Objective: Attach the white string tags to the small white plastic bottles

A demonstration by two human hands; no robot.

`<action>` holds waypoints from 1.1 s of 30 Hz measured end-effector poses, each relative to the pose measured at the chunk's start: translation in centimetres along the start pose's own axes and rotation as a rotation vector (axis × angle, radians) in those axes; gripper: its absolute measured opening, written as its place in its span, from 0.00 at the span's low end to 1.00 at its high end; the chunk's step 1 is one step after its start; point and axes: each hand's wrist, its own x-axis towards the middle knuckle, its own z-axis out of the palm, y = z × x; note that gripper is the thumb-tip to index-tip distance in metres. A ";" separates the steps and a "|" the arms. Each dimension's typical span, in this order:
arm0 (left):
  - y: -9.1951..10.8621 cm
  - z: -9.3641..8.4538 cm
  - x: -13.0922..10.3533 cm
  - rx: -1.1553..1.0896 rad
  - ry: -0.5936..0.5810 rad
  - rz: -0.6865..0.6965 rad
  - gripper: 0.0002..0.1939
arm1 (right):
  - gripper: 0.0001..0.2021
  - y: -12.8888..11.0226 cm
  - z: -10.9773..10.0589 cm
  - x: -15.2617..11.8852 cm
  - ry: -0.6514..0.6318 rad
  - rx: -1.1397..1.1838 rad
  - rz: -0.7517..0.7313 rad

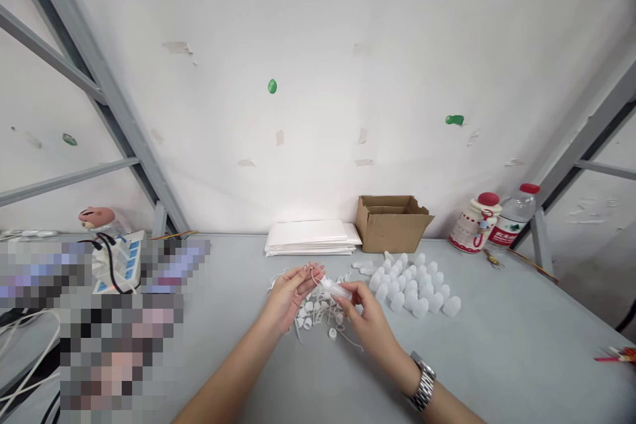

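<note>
My right hand (370,318) grips a small translucent plastic bottle (340,290), its neck end tilted up to the left. At that end sits a white cap (325,282). A thin white cord (313,274) loops from there to my left hand (291,295), whose fingertips pinch it. Below both hands lies a loose pile of white caps with cords (318,311), partly covered by my left hand. One white cap (332,333) lies at the pile's near edge. Right of my right hand, several similar translucent bottles (411,285) are grouped on the table.
Behind my hands are stacked white sheets or envelopes (311,238) and an open cardboard box (395,232). A decorated bottle (474,225) and a red-capped water bottle (514,218) stand back right. A power strip (119,265) with cables is on the left.
</note>
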 end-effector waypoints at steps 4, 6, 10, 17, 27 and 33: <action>-0.2 -0.2 0.1 0.007 -0.013 -0.035 0.07 | 0.11 -0.1 0.0 -0.1 -0.008 -0.017 -0.004; -0.4 -0.3 0.2 0.009 -0.044 -0.059 0.07 | 0.11 -0.2 0.0 -0.2 -0.011 -0.022 -0.007; -0.6 -0.4 0.1 0.049 -0.132 -0.087 0.09 | 0.12 -0.5 0.0 -0.3 -0.012 -0.025 -0.009; -0.5 -0.3 0.0 0.121 -0.138 -0.067 0.11 | 0.13 -0.5 0.0 -0.3 0.005 -0.017 -0.005; -0.6 -0.4 0.1 0.211 -0.139 0.026 0.14 | 0.12 -0.6 -0.2 -0.4 0.002 -0.166 -0.061; -0.6 -0.5 0.1 0.320 -0.140 0.023 0.17 | 0.12 -0.6 -0.4 -0.5 -0.003 -0.306 -0.109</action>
